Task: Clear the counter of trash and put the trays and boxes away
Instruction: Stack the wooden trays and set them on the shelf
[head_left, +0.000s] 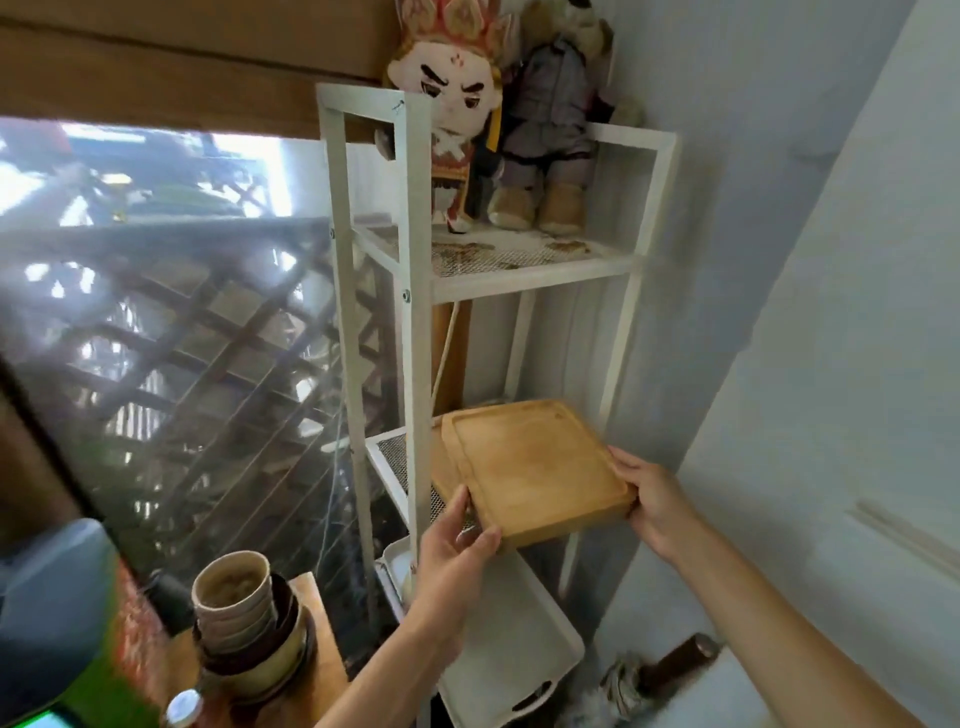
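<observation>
White metal rack (415, 291) stands in a corner by a window, two plush dolls (498, 130) on its top shelf. Wooden tray (530, 467) sits half on the middle mesh shelf, over another wooden tray. Left hand (457, 540) pinches its near-left corner, thumb on top; right hand (649, 499) clasps the right edge, fingers curled under. Tray looks rigid, fairly light, smooth; raised rim gives grip, so opposite edges hold best. White plastic tray (509, 644) sits below.
</observation>
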